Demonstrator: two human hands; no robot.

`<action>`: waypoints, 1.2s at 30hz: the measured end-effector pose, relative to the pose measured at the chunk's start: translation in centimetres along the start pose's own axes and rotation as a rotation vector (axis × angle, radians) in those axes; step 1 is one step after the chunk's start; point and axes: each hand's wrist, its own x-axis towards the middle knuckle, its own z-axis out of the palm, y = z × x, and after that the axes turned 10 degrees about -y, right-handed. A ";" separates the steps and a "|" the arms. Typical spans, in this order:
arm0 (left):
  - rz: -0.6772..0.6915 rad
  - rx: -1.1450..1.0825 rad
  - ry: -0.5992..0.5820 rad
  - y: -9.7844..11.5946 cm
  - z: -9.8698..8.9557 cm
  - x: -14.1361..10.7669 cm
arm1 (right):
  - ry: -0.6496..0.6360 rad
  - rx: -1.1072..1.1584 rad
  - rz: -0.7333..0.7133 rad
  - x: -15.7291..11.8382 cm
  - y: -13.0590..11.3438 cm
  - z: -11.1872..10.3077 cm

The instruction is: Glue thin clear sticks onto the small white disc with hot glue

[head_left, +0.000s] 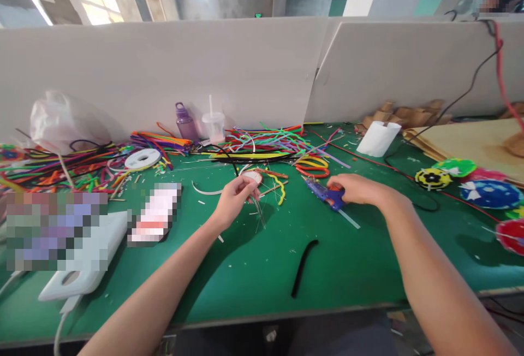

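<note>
a green table (pixel 262 279) runs past both sides of the view, with a pale partition (pixel 164 72) standing along its far side. brown paper (pixel 462 137) at the far right is cut off by the view's edge. what the knotted plastic bag (pixel 55 121) at far left holds is hard to make out. the right hand (pixel 354 188) has its fingers closed on the handle of a blue glue gun (pixel 323 192), right of centre above the table; the grip hides part of the handle. the left hand (pixel 236 199) pinches thin strands (pixel 259 213) near the centre; its fingers partly cover a white disc (pixel 254 176), and whether they touch it i cannot tell. nearer the front edge lies 1 black fuzzy stem (pixel 303 268).
</note>
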 end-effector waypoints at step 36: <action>0.038 0.145 -0.025 0.1 0.0 -0.1 | -0.149 1.305 -0.806 -0.1 -4.7 1.7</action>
